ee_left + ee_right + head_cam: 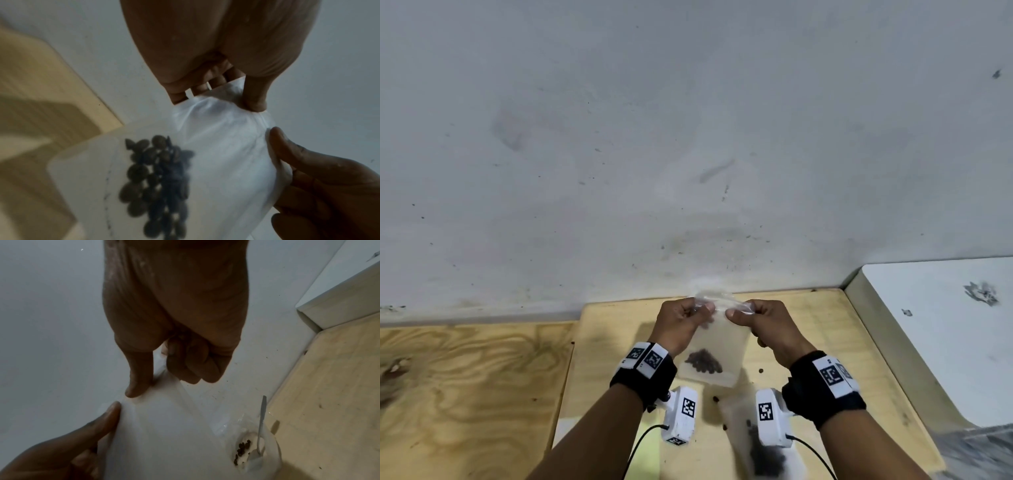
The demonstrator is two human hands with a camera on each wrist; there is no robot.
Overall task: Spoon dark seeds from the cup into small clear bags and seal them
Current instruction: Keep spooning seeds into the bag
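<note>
A small clear bag (717, 346) hangs upright above the wooden board, with a heap of dark seeds (703, 361) at its bottom. My left hand (681, 323) pinches the bag's top edge at the left and my right hand (760, 322) pinches it at the right. The left wrist view shows the bag (216, 162) and its seeds (158, 181) close up, thumb on the top edge. In the right wrist view the bag (164, 426) fills the middle. A clear cup (255, 452) with a few seeds and a spoon (261, 421) stands on the board.
A second bag with seeds (763, 452) lies on the board (842, 359) near the front edge. Loose seeds (760, 371) are scattered on the board. A grey wall (688, 137) rises behind and a white box (945, 325) stands at the right.
</note>
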